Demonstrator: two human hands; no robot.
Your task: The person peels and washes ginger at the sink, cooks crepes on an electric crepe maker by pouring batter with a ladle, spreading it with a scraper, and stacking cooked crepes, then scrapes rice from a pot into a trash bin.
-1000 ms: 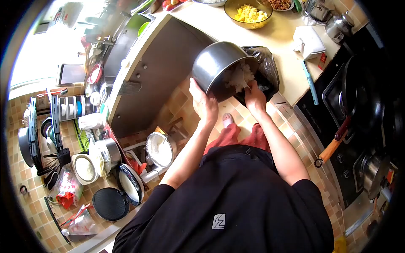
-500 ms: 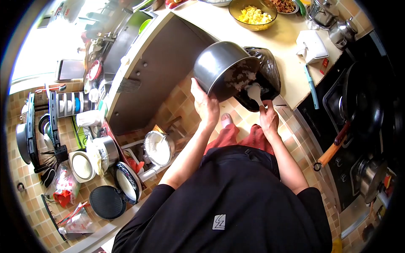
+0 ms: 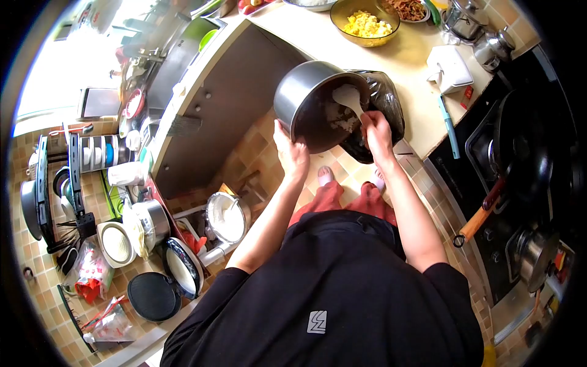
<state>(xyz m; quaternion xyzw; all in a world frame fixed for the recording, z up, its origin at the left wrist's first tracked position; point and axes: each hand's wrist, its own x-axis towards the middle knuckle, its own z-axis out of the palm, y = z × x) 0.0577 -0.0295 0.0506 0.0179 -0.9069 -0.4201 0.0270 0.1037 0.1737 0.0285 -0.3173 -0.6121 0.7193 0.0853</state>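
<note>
My left hand (image 3: 292, 151) grips the lower rim side of a dark grey rice cooker pot (image 3: 309, 92), which tilts with its mouth to the right. Inside the pot, some white rice (image 3: 341, 117) clings to the wall. A white rice paddle (image 3: 348, 98) is in my right hand (image 3: 377, 136), its broad head within the pot's mouth. Just behind and right of the pot hangs a black plastic bag (image 3: 388, 104) at the counter's edge. Its inside is mostly hidden by the pot and my right hand.
On the counter (image 3: 422, 116) stand a glass bowl of yellow scrambled egg (image 3: 367, 25), a white box (image 3: 449, 67) and a blue-handled knife (image 3: 448, 128). A black wok (image 3: 520, 153) sits on the stove at right. A strainer-topped pot (image 3: 227, 217) stands low at left.
The rice paddle has moved up and left from over the bag into the pot's mouth, my right hand rising with it. The pot has shifted slightly left; less rice shows at its lip.
</note>
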